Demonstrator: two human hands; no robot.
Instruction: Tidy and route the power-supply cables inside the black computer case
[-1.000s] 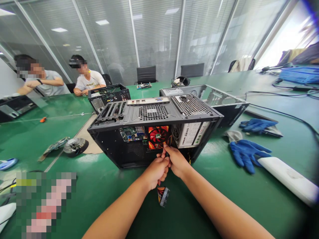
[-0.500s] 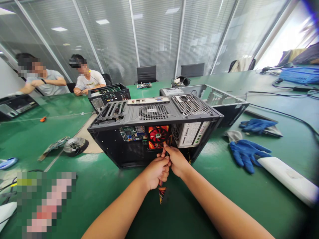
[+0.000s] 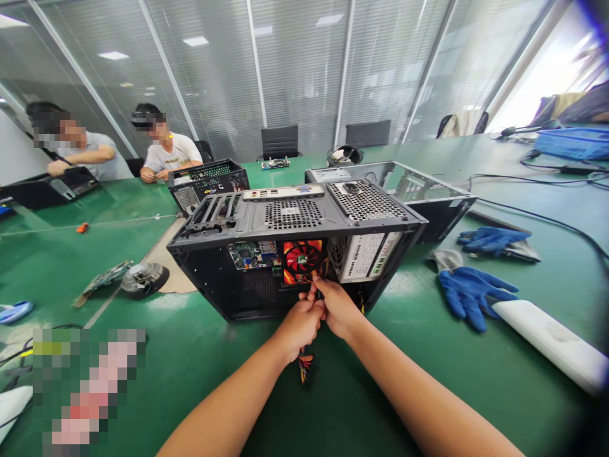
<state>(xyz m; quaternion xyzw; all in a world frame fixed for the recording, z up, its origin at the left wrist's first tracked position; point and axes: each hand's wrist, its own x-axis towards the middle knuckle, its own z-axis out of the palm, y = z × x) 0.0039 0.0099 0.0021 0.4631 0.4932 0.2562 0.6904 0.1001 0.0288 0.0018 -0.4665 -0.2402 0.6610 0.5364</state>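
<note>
Your left hand [image 3: 299,325] clenches the cable [image 3: 306,367] at the case's [image 3: 297,232] near lower edge, tail hanging, probably keeping wires bunched; your right hand [image 3: 340,309] meets it, grip hidden.

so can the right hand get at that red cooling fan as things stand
Likely yes: the right hand is just below the red cooling fan, and the computer case's near side is open, though the left hand crowds it.
</note>
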